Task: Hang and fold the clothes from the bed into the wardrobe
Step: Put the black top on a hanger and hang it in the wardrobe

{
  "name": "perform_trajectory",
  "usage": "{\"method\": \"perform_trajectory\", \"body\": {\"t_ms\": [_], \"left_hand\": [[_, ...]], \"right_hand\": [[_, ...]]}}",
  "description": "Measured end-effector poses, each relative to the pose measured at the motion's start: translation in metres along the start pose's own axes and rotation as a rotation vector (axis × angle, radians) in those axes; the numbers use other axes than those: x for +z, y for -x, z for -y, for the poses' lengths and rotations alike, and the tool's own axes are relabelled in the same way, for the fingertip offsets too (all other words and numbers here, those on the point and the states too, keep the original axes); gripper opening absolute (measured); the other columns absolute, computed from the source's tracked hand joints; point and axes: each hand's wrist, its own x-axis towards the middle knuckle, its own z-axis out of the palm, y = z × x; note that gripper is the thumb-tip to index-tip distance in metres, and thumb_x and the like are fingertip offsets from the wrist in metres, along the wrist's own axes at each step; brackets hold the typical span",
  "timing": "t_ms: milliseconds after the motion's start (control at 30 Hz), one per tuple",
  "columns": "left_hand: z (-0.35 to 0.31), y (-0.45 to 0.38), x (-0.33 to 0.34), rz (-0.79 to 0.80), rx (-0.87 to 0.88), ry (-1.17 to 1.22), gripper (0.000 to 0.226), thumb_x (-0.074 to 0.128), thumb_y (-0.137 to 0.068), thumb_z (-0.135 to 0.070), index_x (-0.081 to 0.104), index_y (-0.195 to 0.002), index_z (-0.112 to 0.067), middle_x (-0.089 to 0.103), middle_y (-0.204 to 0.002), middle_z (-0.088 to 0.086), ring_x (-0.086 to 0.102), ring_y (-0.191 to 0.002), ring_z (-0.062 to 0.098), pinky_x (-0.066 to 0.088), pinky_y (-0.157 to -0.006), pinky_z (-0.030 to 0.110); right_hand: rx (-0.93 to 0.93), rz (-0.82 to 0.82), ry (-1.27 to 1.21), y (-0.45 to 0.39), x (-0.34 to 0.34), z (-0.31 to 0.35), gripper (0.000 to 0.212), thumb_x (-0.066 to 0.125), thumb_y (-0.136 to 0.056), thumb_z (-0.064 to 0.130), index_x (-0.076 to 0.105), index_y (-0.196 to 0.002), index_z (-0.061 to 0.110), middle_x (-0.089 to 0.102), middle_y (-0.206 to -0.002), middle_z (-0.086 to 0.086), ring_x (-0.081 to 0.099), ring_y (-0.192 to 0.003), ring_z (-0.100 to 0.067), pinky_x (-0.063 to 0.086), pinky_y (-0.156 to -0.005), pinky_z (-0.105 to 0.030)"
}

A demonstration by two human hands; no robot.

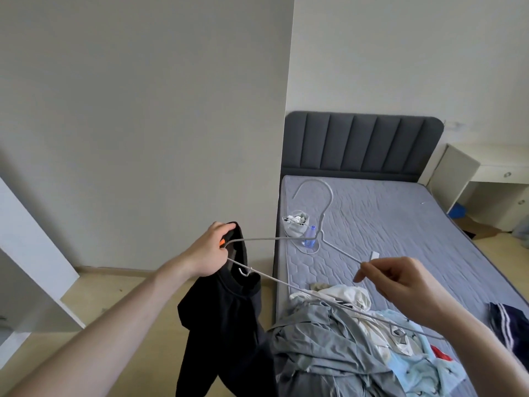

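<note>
The left hand point(210, 250) grips the collar of a black garment point(226, 319) together with the left end of a thin grey wire hanger point(286, 238); its fingers are curled around both. The garment hangs down at the left of the bed point(400, 224), above the floor. The right hand point(400, 285) pinches the upper right arm of the hanger between thumb and forefinger, and the other fingers are loosely bent. The hook of the hanger points to the far side, over the mattress.

The step in hand seems to be to put the hanger into the garment. To do it well, I think the left hand should hold the collar open and the right hand should slide the free right end of the hanger through the neck, then settle both shoulders evenly so that the cloth does not slip.

A pile of clothes point(343, 339) waits on the near part of the bed, with a dark striped piece point(506, 325) at the right. A white piece in the pile has dark printing, but I cannot read it
</note>
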Motion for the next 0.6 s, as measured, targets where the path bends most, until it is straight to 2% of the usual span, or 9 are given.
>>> {"method": "perform_trajectory", "body": {"t_ms": [67, 167, 267, 400, 467, 533, 600], "left_hand": [[-0.008, 0.004, -0.003, 0.023, 0.025, -0.020, 0.066, 0.037, -0.095, 0.009, 0.038, -0.156, -0.017, 0.038, -0.147, -0.008, 0.039, -0.143, 0.013, 0.027, -0.107, 0.011], [-0.031, 0.010, -0.004, 0.033, 0.122, -0.037, 0.068, 0.038, -0.092, 0.010, 0.041, -0.154, -0.018, 0.043, -0.142, -0.010, 0.042, -0.136, 0.006, 0.029, -0.102, 0.001], [-0.060, 0.017, -0.005, 0.009, 0.231, 0.006, 0.067, 0.042, -0.092, 0.010, 0.045, -0.152, -0.020, 0.048, -0.138, -0.010, 0.048, -0.121, -0.005, 0.031, -0.106, 0.004], [-0.083, 0.024, -0.007, 0.076, 0.313, 0.121, 0.071, 0.043, -0.091, 0.010, 0.046, -0.153, -0.025, 0.050, -0.147, -0.017, 0.040, -0.138, -0.010, 0.028, -0.116, 0.011], [-0.087, 0.026, -0.007, 0.113, 0.337, 0.104, 0.074, 0.049, -0.092, 0.005, 0.042, -0.154, -0.033, 0.053, -0.146, -0.020, 0.047, -0.135, -0.005, 0.032, -0.116, 0.016], [-0.091, 0.028, -0.008, 0.118, 0.336, 0.028, 0.074, 0.059, -0.094, -0.009, 0.035, -0.155, -0.042, 0.059, -0.136, -0.024, 0.055, -0.121, 0.006, 0.039, -0.111, 0.025], [-0.095, 0.028, -0.011, 0.078, 0.364, -0.167, 0.074, 0.063, -0.094, -0.020, 0.031, -0.156, -0.046, 0.061, -0.130, -0.028, 0.043, -0.118, 0.007, 0.030, -0.109, 0.026]], "right_hand": [[0.000, 0.016, 0.002, -0.003, 0.007, 0.002, 0.031, 0.055, -0.101, 0.043, 0.079, -0.083, 0.034, 0.029, -0.051, 0.000, 0.025, -0.047, -0.012, 0.021, -0.049, -0.022], [-0.005, 0.046, 0.023, -0.011, 0.024, 0.006, 0.033, 0.056, -0.102, 0.040, 0.079, -0.080, 0.031, 0.029, -0.050, 0.002, 0.025, -0.047, -0.011, 0.020, -0.047, -0.020], [-0.014, 0.062, 0.018, -0.020, 0.041, 0.011, 0.035, 0.056, -0.104, 0.038, 0.078, -0.079, 0.028, 0.027, -0.050, 0.005, 0.024, -0.048, -0.011, 0.021, -0.048, -0.020], [-0.004, 0.014, -0.137, -0.025, 0.055, 0.017, 0.041, 0.057, -0.104, 0.038, 0.075, -0.073, 0.019, 0.027, -0.052, 0.004, 0.023, -0.049, -0.015, 0.020, -0.049, -0.024], [-0.010, -0.040, -0.214, -0.025, 0.060, 0.018, 0.046, 0.057, -0.100, 0.046, 0.070, -0.069, 0.015, 0.029, -0.055, -0.001, 0.024, -0.051, -0.017, 0.021, -0.050, -0.026], [-0.007, -0.083, -0.263, -0.023, 0.066, 0.016, 0.049, 0.057, -0.094, 0.051, 0.066, -0.066, 0.013, 0.029, -0.056, -0.003, 0.024, -0.052, -0.018, 0.021, -0.051, -0.028], [-0.005, -0.098, -0.302, -0.019, 0.070, 0.013, 0.052, 0.058, -0.091, 0.057, 0.063, -0.063, 0.013, 0.027, -0.056, -0.003, 0.023, -0.053, -0.019, 0.020, -0.051, -0.029]]}}
